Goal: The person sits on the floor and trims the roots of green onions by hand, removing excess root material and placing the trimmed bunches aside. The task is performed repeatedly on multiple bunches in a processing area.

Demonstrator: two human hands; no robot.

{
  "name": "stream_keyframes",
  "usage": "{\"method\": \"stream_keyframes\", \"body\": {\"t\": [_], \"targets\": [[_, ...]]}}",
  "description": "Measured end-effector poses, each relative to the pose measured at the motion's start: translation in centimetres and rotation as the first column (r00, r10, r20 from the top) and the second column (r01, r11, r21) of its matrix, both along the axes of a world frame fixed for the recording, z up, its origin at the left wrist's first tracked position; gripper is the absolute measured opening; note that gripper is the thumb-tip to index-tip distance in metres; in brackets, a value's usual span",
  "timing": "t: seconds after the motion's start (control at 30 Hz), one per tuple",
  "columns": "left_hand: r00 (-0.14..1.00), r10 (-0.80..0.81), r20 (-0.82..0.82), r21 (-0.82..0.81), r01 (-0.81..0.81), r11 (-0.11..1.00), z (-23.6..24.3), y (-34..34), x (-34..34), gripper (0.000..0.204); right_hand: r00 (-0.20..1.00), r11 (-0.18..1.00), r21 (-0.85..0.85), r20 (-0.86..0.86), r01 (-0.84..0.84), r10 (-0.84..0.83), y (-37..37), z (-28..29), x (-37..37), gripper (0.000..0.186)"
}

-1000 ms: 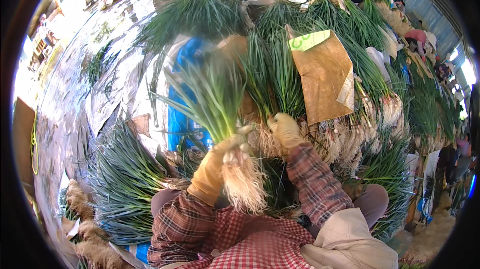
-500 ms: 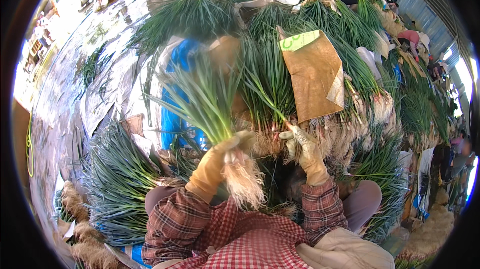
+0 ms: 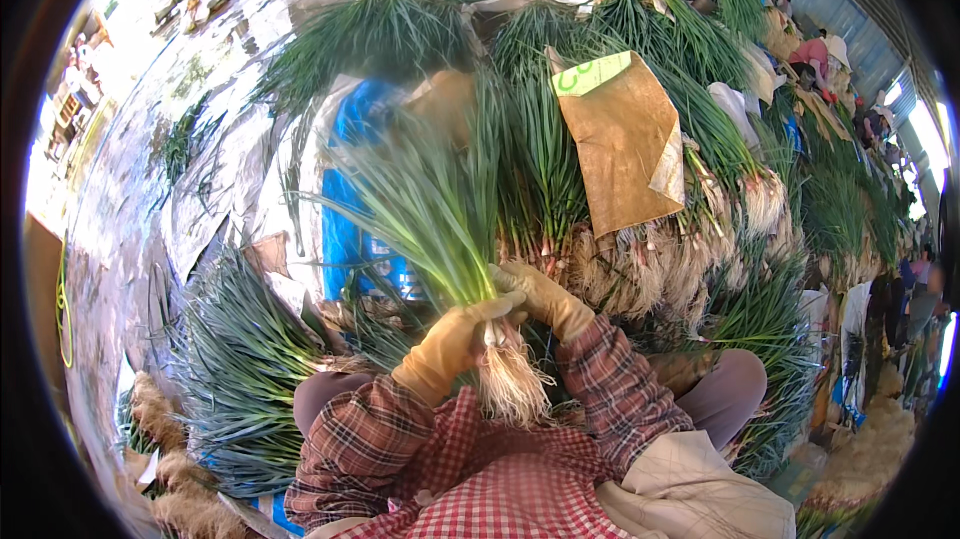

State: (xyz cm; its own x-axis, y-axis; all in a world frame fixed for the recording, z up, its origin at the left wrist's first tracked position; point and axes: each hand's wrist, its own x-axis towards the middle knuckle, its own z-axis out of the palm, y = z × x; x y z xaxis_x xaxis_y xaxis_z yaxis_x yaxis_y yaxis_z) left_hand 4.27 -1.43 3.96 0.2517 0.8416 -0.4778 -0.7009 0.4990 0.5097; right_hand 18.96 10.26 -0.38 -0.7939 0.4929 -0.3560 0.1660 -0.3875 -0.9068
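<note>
A bunch of green onions [image 3: 450, 239] stands leaning to the left in front of me, its leaves fanned upward and its pale roots hanging below. My left hand [image 3: 450, 344], in a yellowish work glove, is closed round the white lower stems. My right hand [image 3: 548, 301], gloved too, presses against the right side of the same stems, just above the roots. Its fingertips are partly hidden behind the bunch. Beyond the hands lies a row of more green onions [image 3: 545, 164], roots toward me, partly covered by a brown paper sheet [image 3: 625, 154] with a green label.
A pile of green onions [image 3: 250, 369] lies at my left, with another heap [image 3: 765, 339] at my right. Behind the bunch lies a blue sack [image 3: 345, 229]. Farther back are more onion heaps [image 3: 370, 39], and other people [image 3: 815, 59] sit at the far right.
My right hand has moved left, bringing the onion stalk it held to the bunch in my left hand. The bunch has shifted slightly right and down.
</note>
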Motion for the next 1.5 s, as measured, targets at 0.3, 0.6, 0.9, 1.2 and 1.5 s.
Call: {"method": "stream_keyframes", "body": {"t": [0.3,0.6,0.9,1.2,1.5], "targets": [[0.971,0.01,-0.24,0.097,0.014,0.995,-2.2,0.5,-0.7,0.029,0.882,0.581,0.802,0.368,-0.142,-0.293,-1.4,-4.2,-0.5,0.037],[0.937,0.348,-0.033,0.325,-0.319,0.89,3.7,0.2,-4.4,0.035,0.268,0.437,0.088,0.89,-0.895,0.369,-4.3,-7.7,5.1,0.053],[0.883,0.326,0.338,0.074,-0.371,0.926,1.2,2.6,-4.8,0.055,0.588,0.64,0.703,0.67,-0.31,-0.453,6.1,-8.1,-4.5,0.04],[0.997,0.075,-0.004,0.216,-0.073,0.974,-2.3,2.6,-1.1,0.037,0.928,0.597,0.774,0.033,0.212,-0.372,-5.5,-5.4,1.9,0.017],[0.959,0.22,0.178,0.159,-0.249,0.955,-1.9,1.0,-0.9,0.036,0.818,0.762,0.558,0.572,-0.328,-0.067,-5.3,-8.6,5.7,0.038]]}}
